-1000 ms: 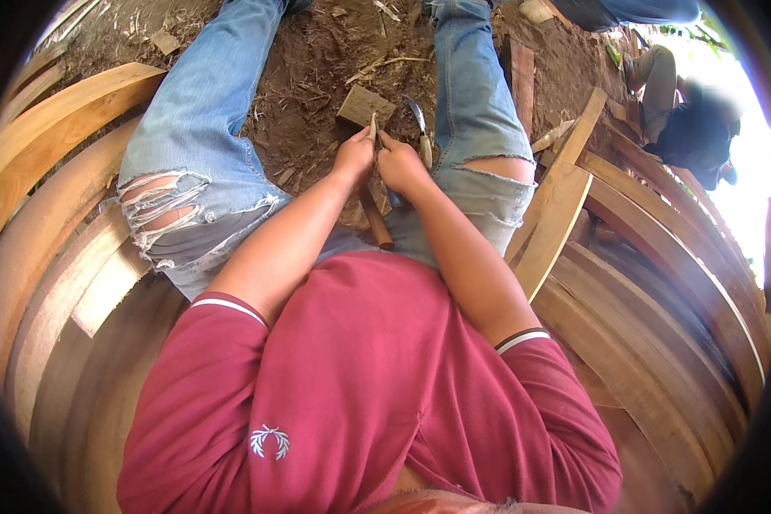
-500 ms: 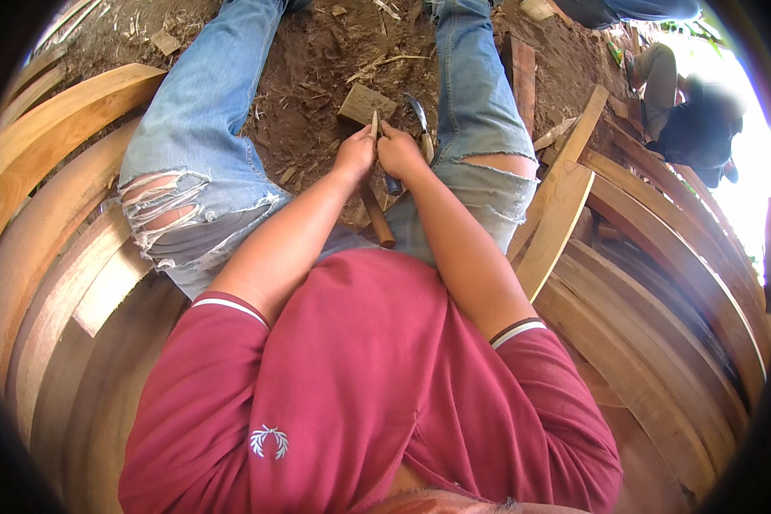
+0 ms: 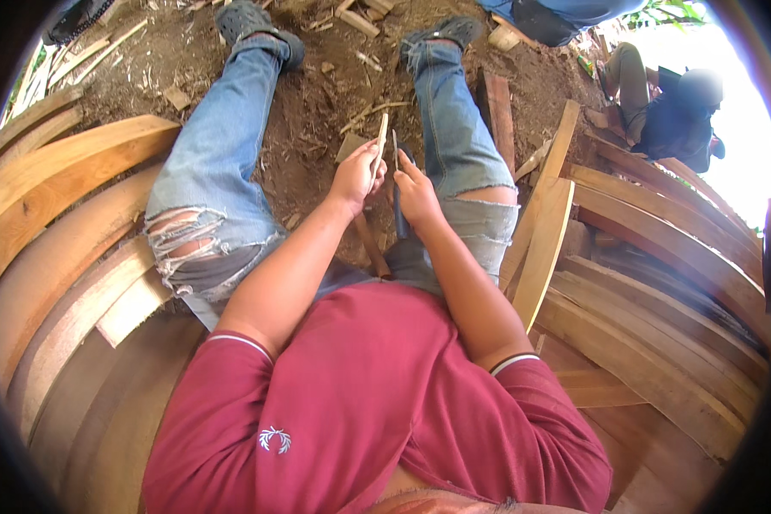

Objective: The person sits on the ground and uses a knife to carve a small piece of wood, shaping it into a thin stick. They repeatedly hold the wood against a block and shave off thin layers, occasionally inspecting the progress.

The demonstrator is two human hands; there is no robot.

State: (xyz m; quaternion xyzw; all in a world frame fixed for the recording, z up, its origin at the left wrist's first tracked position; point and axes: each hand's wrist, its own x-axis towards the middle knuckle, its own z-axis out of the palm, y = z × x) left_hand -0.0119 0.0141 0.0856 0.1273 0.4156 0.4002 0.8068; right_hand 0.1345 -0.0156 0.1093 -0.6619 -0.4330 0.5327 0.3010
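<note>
My left hand (image 3: 356,177) is closed round a thin, pale wood strip (image 3: 381,137) that points away from me. Beside it, a small gap apart, my right hand (image 3: 417,194) grips a narrow tool with a dark blue handle (image 3: 400,221). A slim dark piece, perhaps its blade, rises above the fingers next to the strip; its exact kind I cannot make out. Below and between my hands a brown wooden handle (image 3: 371,244) slants down toward my lap. A wood block (image 3: 349,146) on the ground is partly hidden behind my left hand.
Long curved timbers (image 3: 68,227) are stacked at my left, and more curved planks (image 3: 660,231) at my right. Two pale boards (image 3: 543,248) slant beside my right leg. Wood scraps lie on the dirt ground (image 3: 317,94). Another person (image 3: 672,111) is at the far right.
My hands have come apart from each other, and the strip now shows more of its length. The view has shifted, bringing both of my shoes into sight.
</note>
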